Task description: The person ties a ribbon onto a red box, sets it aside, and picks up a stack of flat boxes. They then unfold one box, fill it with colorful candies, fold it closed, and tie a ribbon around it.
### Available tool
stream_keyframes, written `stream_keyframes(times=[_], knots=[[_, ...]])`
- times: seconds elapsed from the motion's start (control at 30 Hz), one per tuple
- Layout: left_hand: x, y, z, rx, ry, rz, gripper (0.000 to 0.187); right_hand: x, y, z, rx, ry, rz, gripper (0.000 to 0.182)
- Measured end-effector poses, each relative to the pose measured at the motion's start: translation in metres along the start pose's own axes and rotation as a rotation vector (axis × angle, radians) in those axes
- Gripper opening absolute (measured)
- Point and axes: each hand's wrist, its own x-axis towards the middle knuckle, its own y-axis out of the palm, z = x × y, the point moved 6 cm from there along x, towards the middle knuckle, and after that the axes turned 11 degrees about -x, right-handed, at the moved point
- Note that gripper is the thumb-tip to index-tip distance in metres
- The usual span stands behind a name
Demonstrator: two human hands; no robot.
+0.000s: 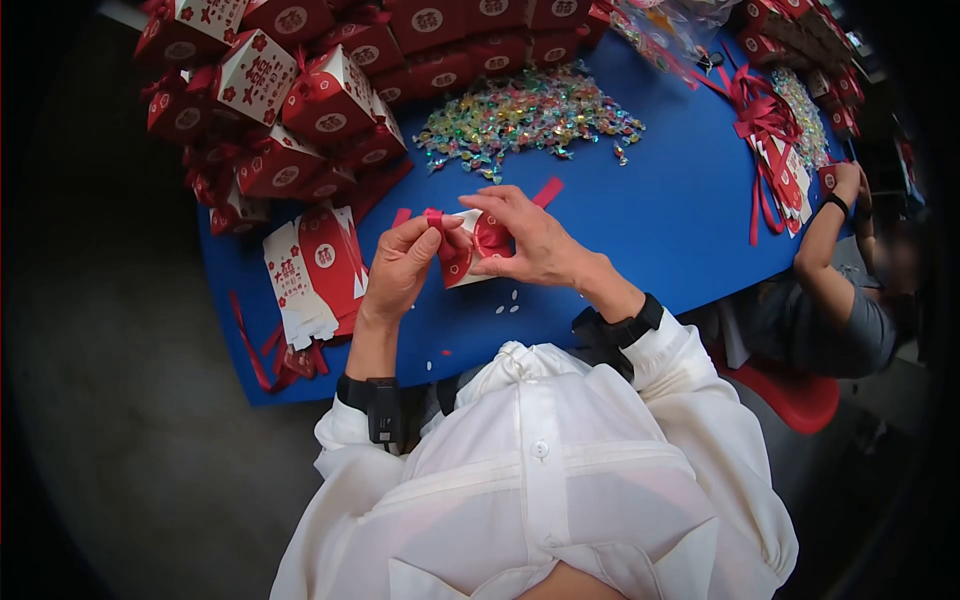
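A small red and white gift box [455,272] stands on the blue table in front of me, partly hidden by my hands. Its top carries a red ribbon [434,218], and a loose end sticks out past my right hand. My left hand [398,268] pinches the ribbon between thumb and fingers at the box's left side. Curved around the right side of the box, my right hand [535,242] has its thumb low and its fingers over the top. Exactly where its fingertips press is partly hidden.
Finished-looking red boxes [330,95] are stacked along the far left. Wrapped candies [530,115] lie heaped beyond my hands. Flat box blanks [325,260] and ribbons sit at left. Another person [830,290] works at right, near more ribbons [768,115]. Small white bits [508,305] dot the blue table [660,220].
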Motion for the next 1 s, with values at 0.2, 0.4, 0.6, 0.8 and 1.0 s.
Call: stream_keyframes(times=[0.2,0.4,0.6,0.8,1.0], knots=[[0.004,0.018,-0.002,0.273,-0.079,-0.093,0.047,-0.005,-0.018,-0.023,0.046,0.183,0.093,0.065],[0.007,0.026,0.0,0.525,-0.159,-0.012,0.062,-0.008,-0.017,-0.02,0.114,0.397,0.389,0.057],[0.008,0.021,0.007,0.666,-0.175,-0.003,0.055,0.012,-0.023,0.012,0.05,-0.014,-0.047,0.047],[0.009,0.027,0.009,0.583,-0.154,0.013,0.047,0.014,-0.022,0.012,0.109,-0.1,-0.223,0.015],[0.011,0.02,0.013,0.541,-0.134,-0.164,0.029,0.001,-0.021,-0.054,0.877,0.565,-0.307,0.036]])
